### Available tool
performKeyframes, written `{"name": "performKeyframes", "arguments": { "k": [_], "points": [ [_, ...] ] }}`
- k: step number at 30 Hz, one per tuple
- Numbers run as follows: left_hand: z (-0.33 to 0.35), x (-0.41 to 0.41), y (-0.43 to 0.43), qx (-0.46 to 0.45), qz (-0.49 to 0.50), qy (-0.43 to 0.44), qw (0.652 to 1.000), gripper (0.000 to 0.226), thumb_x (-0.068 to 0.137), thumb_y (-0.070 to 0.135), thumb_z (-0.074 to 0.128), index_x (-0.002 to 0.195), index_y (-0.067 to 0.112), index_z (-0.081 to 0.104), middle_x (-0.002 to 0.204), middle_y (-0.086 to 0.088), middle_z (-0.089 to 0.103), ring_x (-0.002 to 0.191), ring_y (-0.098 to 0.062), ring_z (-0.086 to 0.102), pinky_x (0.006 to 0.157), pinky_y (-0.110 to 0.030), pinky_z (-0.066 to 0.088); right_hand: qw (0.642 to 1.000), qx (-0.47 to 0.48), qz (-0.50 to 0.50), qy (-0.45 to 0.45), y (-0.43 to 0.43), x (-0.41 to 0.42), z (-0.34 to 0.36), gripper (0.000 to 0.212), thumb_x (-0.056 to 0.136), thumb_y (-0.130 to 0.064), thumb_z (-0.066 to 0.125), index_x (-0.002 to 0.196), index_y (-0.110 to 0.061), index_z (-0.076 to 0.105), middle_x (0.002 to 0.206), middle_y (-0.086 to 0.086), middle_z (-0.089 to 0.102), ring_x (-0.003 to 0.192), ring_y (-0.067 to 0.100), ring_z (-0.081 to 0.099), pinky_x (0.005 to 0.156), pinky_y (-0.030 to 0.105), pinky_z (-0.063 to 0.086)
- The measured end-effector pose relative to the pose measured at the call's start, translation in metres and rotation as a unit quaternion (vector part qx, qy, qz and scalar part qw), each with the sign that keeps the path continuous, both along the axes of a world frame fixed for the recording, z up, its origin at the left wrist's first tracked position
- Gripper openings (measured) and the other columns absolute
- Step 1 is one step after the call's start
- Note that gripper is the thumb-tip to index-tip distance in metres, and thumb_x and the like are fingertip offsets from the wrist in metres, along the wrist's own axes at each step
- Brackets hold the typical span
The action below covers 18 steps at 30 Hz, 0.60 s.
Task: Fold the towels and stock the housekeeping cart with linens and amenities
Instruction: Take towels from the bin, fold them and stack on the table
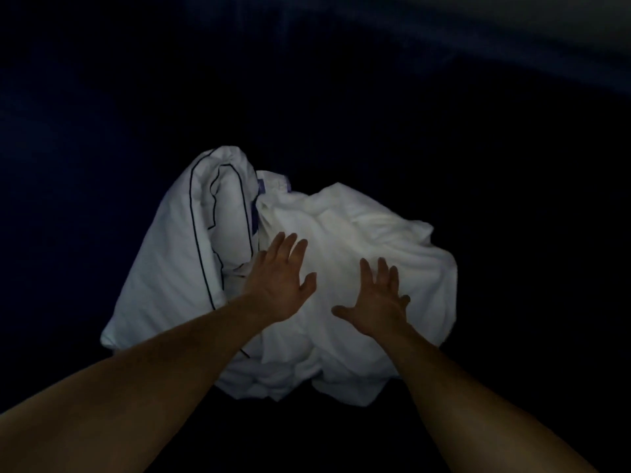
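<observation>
A crumpled white towel [368, 233] lies heaped in the middle of a very dark surface. To its left lies a white pillowcase [177, 254] with thin dark piping, partly tucked under the towel. My left hand [278, 278] is spread with straight fingers over the seam between the pillowcase and the towel. My right hand [377, 298] is spread flat over the towel's middle. Neither hand grips any cloth. Whether the palms touch the fabric or hover just above it is unclear.
The surroundings are nearly black; the dark blue surface [102, 131] stretches around the linen pile. A paler blurred band [512, 32] runs across the upper right corner. A small purple label [261, 186] shows at the pile's top edge.
</observation>
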<state>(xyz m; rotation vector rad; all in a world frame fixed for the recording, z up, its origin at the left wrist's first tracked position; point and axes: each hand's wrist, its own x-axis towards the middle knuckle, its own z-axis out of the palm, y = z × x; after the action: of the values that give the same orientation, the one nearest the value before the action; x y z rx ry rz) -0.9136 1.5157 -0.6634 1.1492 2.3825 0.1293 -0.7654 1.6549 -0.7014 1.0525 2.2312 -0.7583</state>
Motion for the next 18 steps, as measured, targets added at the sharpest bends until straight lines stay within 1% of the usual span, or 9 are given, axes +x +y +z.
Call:
{"name": "performKeyframes", "arguments": {
  "k": [2,4,5,7,9,11,14,16,18],
  "points": [
    [-0.022,-0.001,0.000,-0.005,-0.011,-0.009,1.000,0.074,0.098,0.057,0.027,0.157,0.016,0.010,0.165,-0.006,0.008,0.151,-0.022,0.000,0.120,-0.045,0.009,1.000,0.007,-0.012,-0.022,-0.005,-0.007,-0.020,0.129,0.072,-0.067,0.073,0.153,-0.030,-0.021,0.162,0.005,-0.024,0.149,0.033,-0.014,0.111,0.068,0.016],
    [-0.039,-0.002,-0.001,-0.004,-0.023,-0.013,1.000,0.073,0.099,0.055,0.031,0.157,0.016,0.010,0.165,-0.006,0.006,0.152,-0.022,-0.001,0.121,-0.046,0.010,0.998,0.045,-0.009,-0.041,-0.010,-0.009,-0.033,0.125,0.079,-0.054,0.074,0.153,-0.025,-0.022,0.161,0.012,-0.008,0.148,0.035,0.002,0.108,0.065,0.027],
    [-0.043,-0.002,0.000,0.000,-0.025,-0.019,1.000,0.075,0.098,0.056,0.029,0.157,0.015,0.011,0.165,-0.006,0.006,0.152,-0.022,-0.002,0.121,-0.047,0.010,0.996,0.084,0.005,-0.040,-0.012,-0.008,-0.037,0.116,0.085,-0.045,0.070,0.154,-0.021,-0.020,0.157,0.016,0.006,0.143,0.035,0.015,0.106,0.060,0.035],
    [-0.048,-0.002,0.000,0.015,-0.026,-0.027,0.999,0.077,0.094,0.057,0.028,0.157,0.014,0.013,0.165,-0.007,0.006,0.152,-0.023,-0.001,0.119,-0.047,0.009,0.988,0.148,0.033,-0.018,-0.013,-0.005,-0.045,0.085,0.099,-0.027,0.048,0.155,-0.009,-0.013,0.147,0.019,0.028,0.131,0.033,0.033,0.100,0.050,0.041],
    [-0.049,-0.002,0.004,0.026,-0.031,-0.031,0.999,0.076,0.098,0.055,0.036,0.157,0.013,0.012,0.165,-0.007,0.004,0.151,-0.023,-0.002,0.119,-0.047,0.008,0.989,0.144,0.046,-0.001,-0.007,-0.002,-0.044,0.065,0.103,-0.016,0.031,0.155,0.000,-0.004,0.146,0.019,0.033,0.132,0.031,0.038,0.105,0.043,0.037],
    [-0.045,-0.002,0.008,0.019,-0.041,-0.038,0.998,0.084,0.095,0.056,0.045,0.157,0.014,0.007,0.165,-0.006,-0.001,0.151,-0.022,-0.006,0.119,-0.048,0.006,0.993,0.107,0.050,0.011,0.003,0.001,-0.032,0.060,0.100,-0.016,0.040,0.153,-0.002,0.015,0.146,0.017,0.038,0.132,0.028,0.040,0.109,0.035,0.034],
    [-0.028,0.001,0.014,0.004,-0.080,-0.037,0.996,0.108,0.083,0.065,0.057,0.156,0.023,-0.009,0.164,-0.004,-0.013,0.149,-0.024,-0.015,0.119,-0.057,0.009,0.995,0.052,0.023,0.079,0.013,0.008,-0.001,0.043,0.094,-0.023,0.056,0.134,-0.008,0.049,0.131,0.015,0.051,0.120,0.026,0.049,0.102,0.030,0.036],
    [-0.010,0.006,0.021,0.002,-0.090,-0.039,0.995,0.123,0.072,0.072,0.062,0.147,0.036,-0.028,0.161,0.001,-0.024,0.147,-0.024,-0.023,0.116,-0.064,0.007,0.991,0.051,0.003,0.125,0.016,0.019,0.026,0.036,0.092,-0.025,0.060,0.124,-0.009,0.058,0.123,0.013,0.054,0.112,0.026,0.051,0.094,0.031,0.041],
    [0.012,0.012,0.030,0.001,-0.085,-0.049,0.995,0.133,0.064,0.076,0.066,0.138,0.046,-0.039,0.157,0.006,-0.032,0.145,-0.024,-0.029,0.112,-0.067,0.004,0.983,0.052,-0.027,0.173,0.016,0.033,0.056,0.031,0.089,-0.023,0.063,0.117,-0.010,0.065,0.117,0.011,0.055,0.107,0.026,0.053,0.088,0.030,0.043]
  ]
}}
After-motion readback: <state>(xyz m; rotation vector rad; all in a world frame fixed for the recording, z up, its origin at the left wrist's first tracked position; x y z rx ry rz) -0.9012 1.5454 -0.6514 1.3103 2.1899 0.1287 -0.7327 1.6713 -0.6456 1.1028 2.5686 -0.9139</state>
